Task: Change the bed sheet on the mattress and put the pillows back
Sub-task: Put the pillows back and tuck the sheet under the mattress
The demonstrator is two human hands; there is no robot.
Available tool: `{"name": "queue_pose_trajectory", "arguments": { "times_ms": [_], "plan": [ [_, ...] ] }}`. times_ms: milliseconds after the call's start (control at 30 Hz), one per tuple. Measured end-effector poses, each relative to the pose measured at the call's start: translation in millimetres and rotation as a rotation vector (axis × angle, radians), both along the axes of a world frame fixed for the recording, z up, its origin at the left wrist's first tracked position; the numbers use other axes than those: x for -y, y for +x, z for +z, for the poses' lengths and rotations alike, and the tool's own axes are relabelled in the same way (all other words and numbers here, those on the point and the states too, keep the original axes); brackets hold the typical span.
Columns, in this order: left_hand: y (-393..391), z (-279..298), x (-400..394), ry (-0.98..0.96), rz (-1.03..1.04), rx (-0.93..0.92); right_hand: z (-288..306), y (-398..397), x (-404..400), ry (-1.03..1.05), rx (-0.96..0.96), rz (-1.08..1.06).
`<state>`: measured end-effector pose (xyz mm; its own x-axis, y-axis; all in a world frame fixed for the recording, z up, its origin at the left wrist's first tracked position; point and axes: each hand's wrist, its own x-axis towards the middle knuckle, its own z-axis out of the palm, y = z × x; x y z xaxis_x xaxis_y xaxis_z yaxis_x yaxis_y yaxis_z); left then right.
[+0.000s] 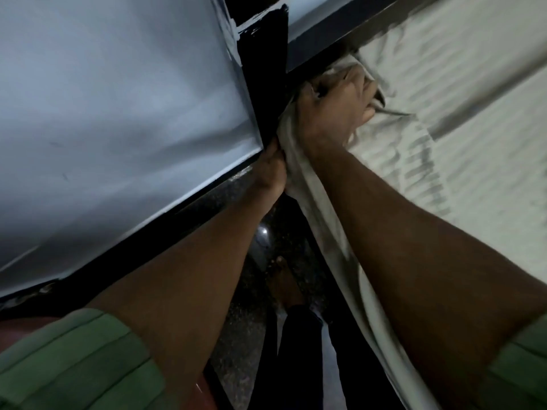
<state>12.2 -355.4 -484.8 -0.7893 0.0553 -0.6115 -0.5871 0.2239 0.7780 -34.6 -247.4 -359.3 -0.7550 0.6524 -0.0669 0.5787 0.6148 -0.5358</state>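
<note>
Pale wrinkled bed sheet (pixel 461 93) bunched at mattress corner.

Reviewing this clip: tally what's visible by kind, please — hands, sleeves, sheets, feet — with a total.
Hands: 2 — left hand at the sheet's edge by the dark corner, right hand with fingers curled round bunched cloth.
Green sleeves: 2 — left sleeve, right sleeve.
Pale sheet: 1.
Bare foot: 1.
Total: 6
</note>
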Motion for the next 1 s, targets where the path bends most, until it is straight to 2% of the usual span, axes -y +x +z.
{"name": "queue_pose_trajectory", "arguments": {
  "times_ms": [67,167,233,300,367,467,567,633,733,767,833,900,1000],
  "plan": [
    [3,31,-4,-0.093,-0.018,-0.024,-2,-6,1,-0.007,-0.007,-0.043],
    [6,53,-6,-0.241,0.099,-0.161,1,-12,3,-0.028,0.025,-0.061],
    [17,69,-8,-0.198,0.258,-0.258,3,-13,-4,-0.094,-0.002,-0.029],
    [29,74,-10,-0.116,0.363,-0.301,4,-2,-15,-0.142,-0.142,0.105],
    [32,72,-13,-0.042,0.435,-0.256,1,24,-33,-0.037,-0.221,0.202],
    [24,65,-17,-0.005,0.527,-0.161,-6,50,-55,0.137,-0.049,0.126],
    [15,63,-19,-0.014,0.507,-0.129,-7,34,-53,0.198,-0.032,0.247],
    [11,64,-18,-0.05,0.502,-0.146,-5,13,-48,0.121,-0.084,0.222],
    [7,65,-14,-0.014,0.574,-0.14,-2,-3,-35,-0.118,-0.206,-0.034],
    [7,65,-14,-0.004,0.566,-0.155,-1,-3,-30,-0.15,-0.237,-0.055],
    [13,66,-17,-0.025,0.515,-0.216,-5,0,-23,-0.073,-0.217,0.091],
    [19,69,-18,0.007,0.492,-0.262,-14,1,-23,0.104,-0.062,0.341],
    [21,68,-17,0.047,0.44,-0.177,-20,-12,-36,0.28,0.095,0.548]
  ]
}}
